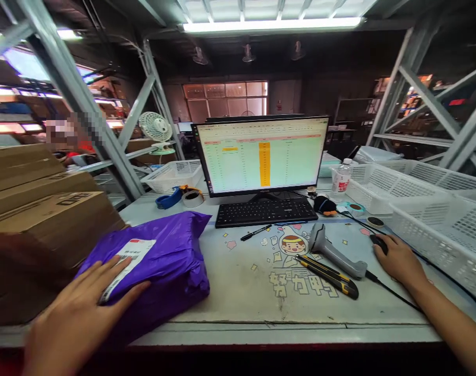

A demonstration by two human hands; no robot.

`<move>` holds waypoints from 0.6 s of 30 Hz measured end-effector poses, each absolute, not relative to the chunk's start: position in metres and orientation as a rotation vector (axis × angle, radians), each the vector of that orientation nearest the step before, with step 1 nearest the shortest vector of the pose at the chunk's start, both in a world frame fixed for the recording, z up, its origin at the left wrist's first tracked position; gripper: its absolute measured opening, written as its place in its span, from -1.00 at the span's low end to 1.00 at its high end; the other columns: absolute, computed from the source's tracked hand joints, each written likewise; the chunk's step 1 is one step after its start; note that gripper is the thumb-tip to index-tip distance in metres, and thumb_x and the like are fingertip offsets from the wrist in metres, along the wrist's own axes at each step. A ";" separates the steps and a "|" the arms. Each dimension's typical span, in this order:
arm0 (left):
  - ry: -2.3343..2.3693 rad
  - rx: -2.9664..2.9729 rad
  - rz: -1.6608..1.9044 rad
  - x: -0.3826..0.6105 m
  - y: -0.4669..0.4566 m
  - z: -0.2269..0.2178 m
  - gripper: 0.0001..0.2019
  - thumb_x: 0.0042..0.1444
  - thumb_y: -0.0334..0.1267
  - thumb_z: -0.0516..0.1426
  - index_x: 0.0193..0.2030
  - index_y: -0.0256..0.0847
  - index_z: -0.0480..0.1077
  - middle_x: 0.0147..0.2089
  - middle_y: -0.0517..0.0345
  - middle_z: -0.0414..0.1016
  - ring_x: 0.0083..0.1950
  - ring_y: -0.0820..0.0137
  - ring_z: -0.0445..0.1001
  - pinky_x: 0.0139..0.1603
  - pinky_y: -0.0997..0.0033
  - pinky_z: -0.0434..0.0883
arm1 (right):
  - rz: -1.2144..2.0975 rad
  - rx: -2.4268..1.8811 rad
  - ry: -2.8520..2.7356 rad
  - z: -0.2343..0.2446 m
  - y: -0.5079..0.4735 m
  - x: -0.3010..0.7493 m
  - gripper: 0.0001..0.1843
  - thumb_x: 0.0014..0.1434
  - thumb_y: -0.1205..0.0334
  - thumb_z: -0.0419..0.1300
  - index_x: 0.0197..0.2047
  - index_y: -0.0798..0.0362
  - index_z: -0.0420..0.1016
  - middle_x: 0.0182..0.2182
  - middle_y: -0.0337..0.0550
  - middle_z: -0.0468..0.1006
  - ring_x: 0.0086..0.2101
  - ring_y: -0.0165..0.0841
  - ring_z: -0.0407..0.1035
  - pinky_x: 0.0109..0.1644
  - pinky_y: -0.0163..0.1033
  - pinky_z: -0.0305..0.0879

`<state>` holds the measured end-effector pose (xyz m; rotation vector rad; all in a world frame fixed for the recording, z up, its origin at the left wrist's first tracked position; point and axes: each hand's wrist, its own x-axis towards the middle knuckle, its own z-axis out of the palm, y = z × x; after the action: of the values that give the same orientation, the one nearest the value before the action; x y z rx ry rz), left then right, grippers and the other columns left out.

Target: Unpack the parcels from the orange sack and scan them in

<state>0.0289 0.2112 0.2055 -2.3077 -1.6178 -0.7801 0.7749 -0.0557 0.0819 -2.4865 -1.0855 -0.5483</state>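
My left hand (91, 300) lies with its fingers stretched out on a purple plastic parcel (171, 261), partly over its white shipping label (134, 256). At the right of the desk, my right hand (398, 258) is wrapped over a black computer mouse (380, 243). Between the hands, a grey barcode scanner (335, 253) rests on the desk mat, its cable running right. A black and yellow utility knife (329, 277) lies just in front of the scanner. Behind them stand a black keyboard (265, 211) and a monitor (238, 162) displaying a spreadsheet with an orange column.
Cardboard boxes (77, 219) are stacked at the left. White plastic baskets (426, 203) line the right side, near a bottle (341, 180). Tape rolls (193, 198) and a black marker (256, 232) lie by the keyboard. A small fan (155, 128) stands behind; another person is far left.
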 end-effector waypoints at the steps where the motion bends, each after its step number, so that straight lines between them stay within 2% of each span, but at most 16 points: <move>1: -1.640 -2.302 -0.787 0.034 0.206 0.211 -0.26 0.27 0.33 0.00 0.39 -0.07 0.48 0.48 0.01 0.48 0.56 -0.09 0.35 0.62 -0.21 0.22 | -0.502 -2.532 -1.076 0.083 -0.057 0.775 -0.38 0.43 -0.05 -0.04 0.32 0.11 0.52 0.23 0.21 0.54 0.12 0.10 0.49 0.30 0.11 0.39; 13: -1.694 -2.265 -0.792 0.048 0.185 0.224 -0.36 0.34 0.23 0.07 0.37 -0.07 0.53 0.47 0.03 0.49 0.55 -0.01 0.36 0.56 -0.16 0.32 | -0.299 -2.708 -0.910 0.104 -0.066 0.760 -0.26 0.35 -0.25 -0.08 0.33 -0.01 0.52 0.29 0.26 0.53 0.15 0.26 0.48 0.09 0.25 0.44; 18: -1.659 -2.261 -0.818 0.049 0.185 0.223 -0.36 0.37 0.24 0.05 0.38 -0.09 0.53 0.46 0.00 0.50 0.54 -0.02 0.37 0.57 -0.12 0.32 | -0.331 -2.624 -0.897 0.100 -0.067 0.765 -0.32 0.30 -0.24 -0.01 0.26 -0.08 0.57 0.24 0.31 0.55 0.14 0.28 0.48 0.17 0.31 0.40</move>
<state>0.0485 0.1847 0.2225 -2.2613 -1.6586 -0.8182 0.7650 -0.0666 0.1003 -2.6239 -0.8966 -0.3310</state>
